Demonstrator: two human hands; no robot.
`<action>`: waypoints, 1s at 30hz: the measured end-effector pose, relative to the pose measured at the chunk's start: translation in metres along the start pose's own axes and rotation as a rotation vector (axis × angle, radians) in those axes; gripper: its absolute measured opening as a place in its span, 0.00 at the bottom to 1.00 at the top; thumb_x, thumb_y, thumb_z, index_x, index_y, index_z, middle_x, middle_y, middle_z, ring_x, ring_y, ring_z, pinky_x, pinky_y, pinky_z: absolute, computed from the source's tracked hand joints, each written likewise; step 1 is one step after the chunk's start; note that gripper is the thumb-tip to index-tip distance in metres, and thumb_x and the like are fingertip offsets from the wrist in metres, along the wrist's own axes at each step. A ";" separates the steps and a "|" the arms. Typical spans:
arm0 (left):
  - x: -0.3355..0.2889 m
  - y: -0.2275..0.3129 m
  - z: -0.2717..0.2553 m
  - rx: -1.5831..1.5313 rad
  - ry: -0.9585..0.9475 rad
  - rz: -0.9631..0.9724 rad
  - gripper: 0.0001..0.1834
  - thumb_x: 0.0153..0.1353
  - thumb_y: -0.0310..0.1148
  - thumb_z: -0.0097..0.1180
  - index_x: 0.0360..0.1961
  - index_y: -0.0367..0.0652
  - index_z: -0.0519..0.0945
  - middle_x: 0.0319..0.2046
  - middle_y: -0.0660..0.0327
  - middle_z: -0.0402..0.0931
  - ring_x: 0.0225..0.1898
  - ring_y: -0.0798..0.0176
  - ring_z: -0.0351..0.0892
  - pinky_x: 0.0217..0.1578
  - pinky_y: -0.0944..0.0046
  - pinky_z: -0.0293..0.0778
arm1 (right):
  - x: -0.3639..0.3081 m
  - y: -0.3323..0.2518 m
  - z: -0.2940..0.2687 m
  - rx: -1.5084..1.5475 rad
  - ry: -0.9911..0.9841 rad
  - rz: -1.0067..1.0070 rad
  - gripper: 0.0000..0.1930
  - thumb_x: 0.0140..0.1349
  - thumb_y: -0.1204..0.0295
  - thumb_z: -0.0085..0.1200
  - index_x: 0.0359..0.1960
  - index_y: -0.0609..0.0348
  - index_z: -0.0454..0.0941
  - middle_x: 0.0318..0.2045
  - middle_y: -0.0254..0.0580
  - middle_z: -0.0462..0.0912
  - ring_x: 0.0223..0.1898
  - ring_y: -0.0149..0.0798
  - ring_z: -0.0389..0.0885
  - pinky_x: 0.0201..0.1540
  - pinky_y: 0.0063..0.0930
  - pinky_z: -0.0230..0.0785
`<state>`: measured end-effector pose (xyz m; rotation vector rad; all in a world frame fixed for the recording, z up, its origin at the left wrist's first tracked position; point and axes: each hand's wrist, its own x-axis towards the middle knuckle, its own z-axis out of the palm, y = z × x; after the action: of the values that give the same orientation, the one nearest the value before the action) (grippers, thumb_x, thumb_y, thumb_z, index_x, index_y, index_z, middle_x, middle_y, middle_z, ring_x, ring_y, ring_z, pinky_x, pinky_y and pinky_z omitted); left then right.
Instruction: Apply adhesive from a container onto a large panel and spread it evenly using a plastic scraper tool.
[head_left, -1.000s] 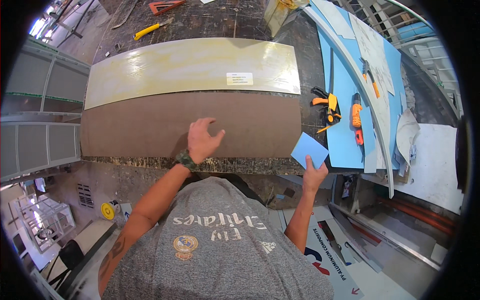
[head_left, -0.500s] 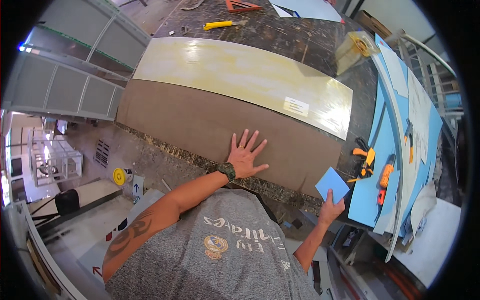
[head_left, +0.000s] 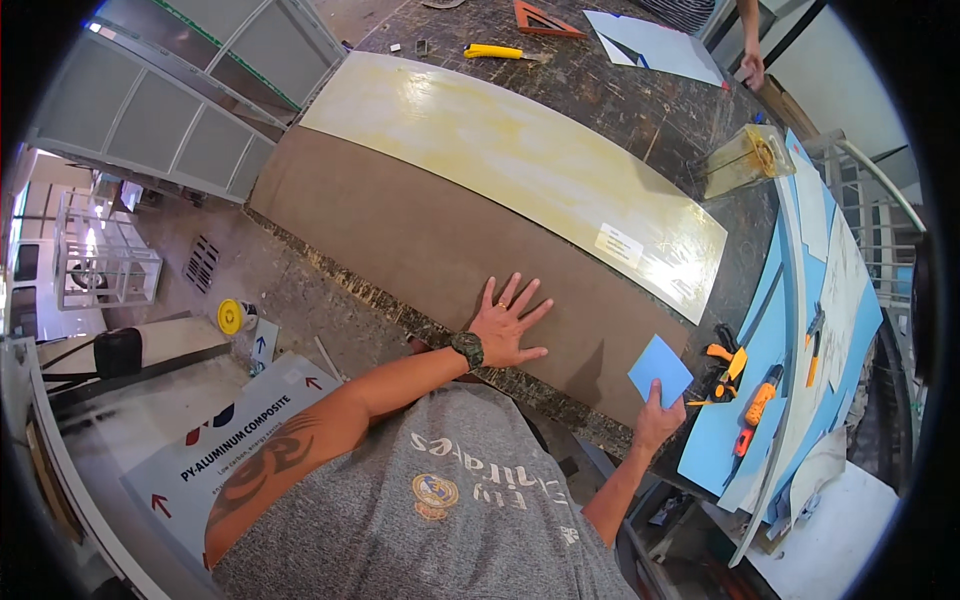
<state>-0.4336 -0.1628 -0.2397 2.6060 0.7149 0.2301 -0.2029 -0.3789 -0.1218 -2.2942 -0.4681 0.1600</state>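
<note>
My left hand [head_left: 508, 332] lies with fingers spread on a brown sheet [head_left: 400, 235], close to its near edge. It wears a ring, and a dark patterned watch sits on that wrist. Over the sheet's right end, my right hand [head_left: 658, 420] pinches a small blue square piece [head_left: 660, 369] by its near corner. Whether that piece touches the sheet I cannot tell. Along the far side of the brown sheet runs a glossy cream-yellow panel [head_left: 480, 140], with a white label near its right end.
A yellow knife [head_left: 497, 52], an orange set square [head_left: 545, 20] and a white sheet [head_left: 650, 45] lie on the dark worktable [head_left: 570, 85]. Another person's hand [head_left: 752, 70] shows at the far right. Right: a clear container [head_left: 742, 165], pliers [head_left: 815, 345], an orange-handled tool [head_left: 763, 396], blue offcuts [head_left: 712, 450].
The view has swung, so the table appears tilted more. Another person's arm and striped clothing have come into sight at the far side. My hands keep their holds.
</note>
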 end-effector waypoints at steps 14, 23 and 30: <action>0.066 0.053 -0.026 -0.148 0.264 -0.064 0.44 0.58 0.61 0.61 0.67 0.41 0.72 0.71 0.45 0.61 0.74 0.34 0.53 0.71 0.27 0.44 | -0.003 0.034 -0.034 -0.106 0.126 0.029 0.12 0.65 0.72 0.62 0.40 0.72 0.84 0.32 0.51 0.88 0.28 0.44 0.82 0.35 0.36 0.74; 0.396 0.113 -0.022 -0.540 0.412 -0.123 0.67 0.38 0.57 0.77 0.73 0.33 0.55 0.68 0.41 0.60 0.67 0.39 0.63 0.69 0.50 0.62 | -0.060 0.065 -0.086 0.044 0.241 0.208 0.13 0.64 0.74 0.62 0.44 0.74 0.83 0.34 0.49 0.88 0.32 0.37 0.82 0.40 0.30 0.75; 0.533 0.136 0.045 -0.591 0.627 -0.143 0.66 0.35 0.57 0.78 0.70 0.32 0.58 0.65 0.41 0.64 0.64 0.40 0.67 0.67 0.50 0.65 | -0.124 0.105 -0.106 -0.007 0.332 0.459 0.13 0.64 0.74 0.62 0.42 0.75 0.81 0.34 0.50 0.87 0.32 0.39 0.82 0.40 0.32 0.76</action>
<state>0.0947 -0.0077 -0.1949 1.8980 0.8625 1.0662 -0.2605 -0.5636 -0.1280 -2.3415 0.2317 -0.0006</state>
